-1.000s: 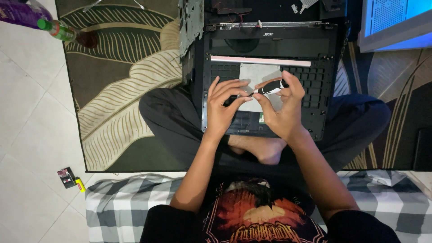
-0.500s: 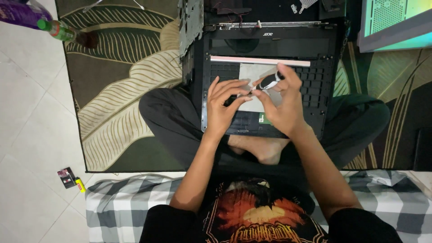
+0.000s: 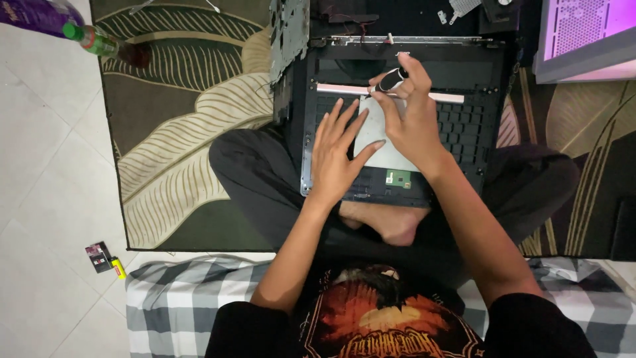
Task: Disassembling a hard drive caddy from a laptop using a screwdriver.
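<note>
Black and opened up, the laptop chassis [image 3: 397, 119] is lying across the seated person's lap (on a leaf-patterned rug [image 3: 192, 132]) while the left hand [image 3: 338, 156] is spreading flat, fingers open, on its grey metal plate [image 3: 377, 136], and the right hand [image 3: 407, 113] is pinching a small black-and-white cylindrical tool [image 3: 392, 78] above it.

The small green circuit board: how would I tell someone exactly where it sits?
Start at the opened black laptop shell across the seated person's lap. Below the pale grey plate under both hands, look at the shell's near edge: the small green circuit board is the only green part among black ones.
</note>
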